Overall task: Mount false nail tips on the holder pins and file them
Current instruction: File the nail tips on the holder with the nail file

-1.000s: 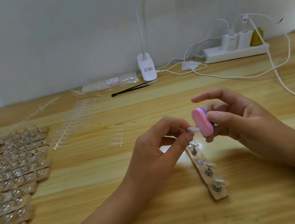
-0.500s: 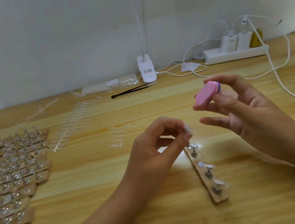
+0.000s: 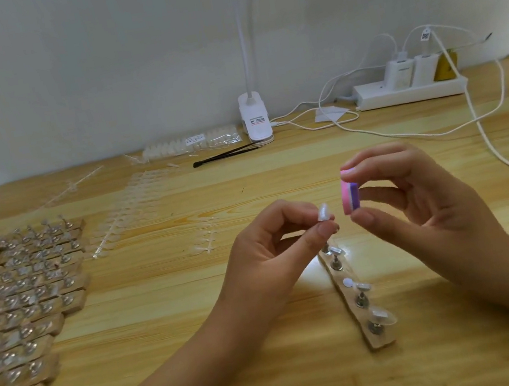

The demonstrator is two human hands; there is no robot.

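Left hand (image 3: 267, 258) pinches a clear nail tip (image 3: 324, 213) while right hand (image 3: 416, 199) grips a pink file block (image 3: 349, 198) above the wooden holder (image 3: 354, 304).

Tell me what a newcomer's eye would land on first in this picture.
First come the two hands raised over the middle of the table: the left hand pinches a clear nail tip, and the right hand holds a pink and purple buffer block right beside it. Below them lies a wooden holder strip with metal pins. At the left edge, rows of filled holder strips glint.
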